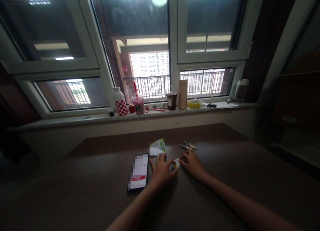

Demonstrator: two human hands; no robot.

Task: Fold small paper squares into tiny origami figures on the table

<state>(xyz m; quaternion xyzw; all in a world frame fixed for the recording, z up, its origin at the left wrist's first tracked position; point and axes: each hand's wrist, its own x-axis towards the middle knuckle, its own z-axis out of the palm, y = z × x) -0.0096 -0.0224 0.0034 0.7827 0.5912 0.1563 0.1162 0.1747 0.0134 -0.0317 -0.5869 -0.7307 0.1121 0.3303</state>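
Between my two hands is a small piece of white and yellow paper point(176, 164), partly covered by fingers. My left hand point(161, 169) pinches its left side with thumb and forefinger, the other fingers spread toward the table. At the paper's right edge, my right hand point(192, 163) grips with its fingertips closed. Just beyond my left hand lies a green and white printed sheet or packet point(158, 147). A phone point(139, 172) with a lit screen rests left of that hand. Several small folded colourful paper pieces point(188, 145) sit past my right hand.
The brown table point(100, 204) ends near a stone windowsill point(160, 114). On the sill stand a red-checked white bottle point(120, 102), a pink drink cup point(138, 104), a dark drink cup point(171, 100), a tan flask point(183, 94), yellow tape point(194, 104) and black scissors point(212, 105).
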